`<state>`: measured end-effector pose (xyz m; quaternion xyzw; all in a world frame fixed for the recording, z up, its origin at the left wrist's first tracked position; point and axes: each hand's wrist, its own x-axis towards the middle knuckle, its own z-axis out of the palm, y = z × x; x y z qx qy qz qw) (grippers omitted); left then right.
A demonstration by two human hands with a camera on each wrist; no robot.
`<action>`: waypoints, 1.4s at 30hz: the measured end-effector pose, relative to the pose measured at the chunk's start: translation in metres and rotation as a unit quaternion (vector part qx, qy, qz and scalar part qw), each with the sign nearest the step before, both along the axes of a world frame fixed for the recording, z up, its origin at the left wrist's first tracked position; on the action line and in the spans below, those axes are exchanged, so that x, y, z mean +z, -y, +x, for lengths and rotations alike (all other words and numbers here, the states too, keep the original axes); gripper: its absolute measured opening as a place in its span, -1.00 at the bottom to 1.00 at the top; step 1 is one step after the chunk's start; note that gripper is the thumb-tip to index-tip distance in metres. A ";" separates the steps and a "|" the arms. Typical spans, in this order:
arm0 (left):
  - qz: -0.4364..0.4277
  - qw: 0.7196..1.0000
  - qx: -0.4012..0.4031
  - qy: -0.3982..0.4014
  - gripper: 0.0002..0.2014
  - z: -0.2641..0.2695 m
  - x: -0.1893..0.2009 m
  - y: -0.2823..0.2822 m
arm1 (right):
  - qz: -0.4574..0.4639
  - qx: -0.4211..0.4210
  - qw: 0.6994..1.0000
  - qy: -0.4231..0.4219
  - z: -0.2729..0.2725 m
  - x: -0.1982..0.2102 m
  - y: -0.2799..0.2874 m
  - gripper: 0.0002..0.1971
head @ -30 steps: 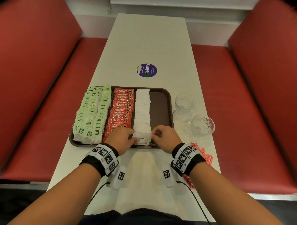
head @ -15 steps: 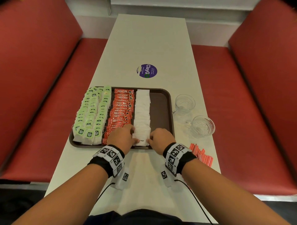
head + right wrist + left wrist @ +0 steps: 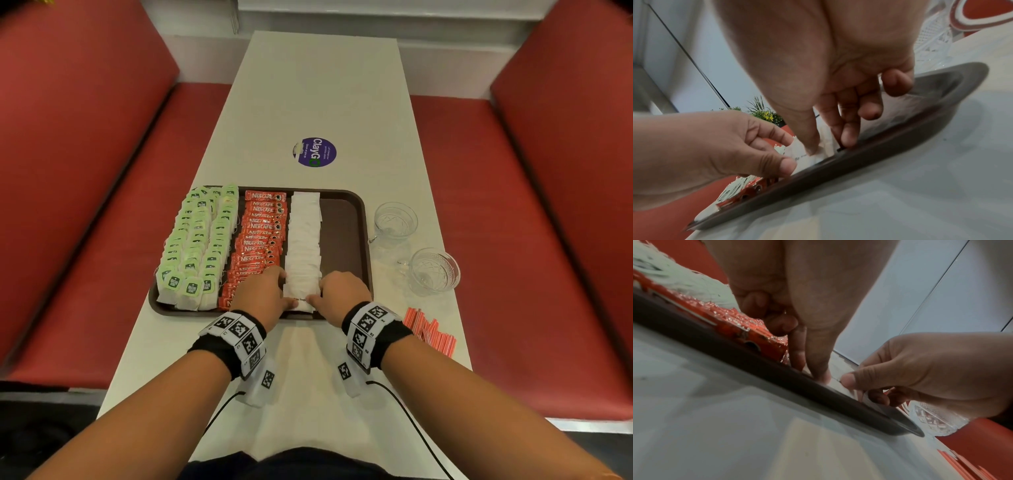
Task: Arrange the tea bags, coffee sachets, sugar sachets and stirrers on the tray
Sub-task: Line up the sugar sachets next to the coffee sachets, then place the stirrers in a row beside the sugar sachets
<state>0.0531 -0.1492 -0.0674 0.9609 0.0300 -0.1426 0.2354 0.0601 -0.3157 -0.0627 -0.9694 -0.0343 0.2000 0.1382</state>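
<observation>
Left hand (image 3: 263,296) and right hand (image 3: 342,291) pinch nearest white paper sugar sachet (image 3: 303,301), near edge of brown plastic tray (image 3: 363,219). Red sachets (image 3: 262,236) read "NESCAFE"; desk sticker (image 3: 315,152) "ClayGO".

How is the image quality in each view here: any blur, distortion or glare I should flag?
Head view: sharp and evenly lit, though the wide lens bows the table edges, and the left hand and right hand are clear. Left wrist view: the tray rim and nearby palm are soft, with glints on the coffee sachets. Right wrist view: strong bending, blurred palm, and the sugar sachets are readable.
</observation>
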 end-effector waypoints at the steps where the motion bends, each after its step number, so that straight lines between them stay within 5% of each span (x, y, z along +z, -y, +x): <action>1: -0.002 1.000 -0.001 0.001 -0.49 0.001 0.001 0.000 | -0.001 -0.001 1.000 0.002 0.001 0.001 -0.001 -0.61; 7: 0.022 0.999 -0.037 0.016 -0.46 -0.003 0.005 0.002 | 0.007 0.014 1.000 0.016 -0.010 0.006 0.003 -0.61; 11: 0.018 0.990 -0.037 0.132 -0.58 -0.002 0.016 0.012 | 0.068 -0.001 0.996 0.061 -0.025 0.014 0.020 -0.63; 17: -0.029 0.957 -0.238 0.166 -0.77 -0.001 0.034 0.074 | 0.097 -0.108 0.986 0.082 -0.055 0.034 0.078 -0.78; 26: 0.027 0.795 -0.602 0.070 -0.66 -0.012 0.032 0.201 | 0.003 -0.270 0.963 -0.012 -0.140 0.032 0.175 -0.75; 31: 0.130 0.655 -0.739 0.094 -0.58 -0.022 0.025 0.241 | 0.006 -0.264 0.964 -0.039 -0.164 0.019 0.176 -0.80; 34: 0.152 0.614 -0.770 0.089 -0.66 -0.023 0.017 0.245 | 0.011 -0.265 0.963 -0.054 -0.170 0.012 0.168 -0.51; 37: 0.174 0.609 -0.768 0.092 -0.62 -0.019 0.013 0.241 | 0.002 -0.303 0.950 -0.068 -0.174 0.006 0.157 -0.15; 42: 0.145 0.642 -0.747 0.096 -0.55 -0.015 0.012 0.232 | -0.027 -0.319 0.946 -0.045 -0.172 0.000 0.149 -0.06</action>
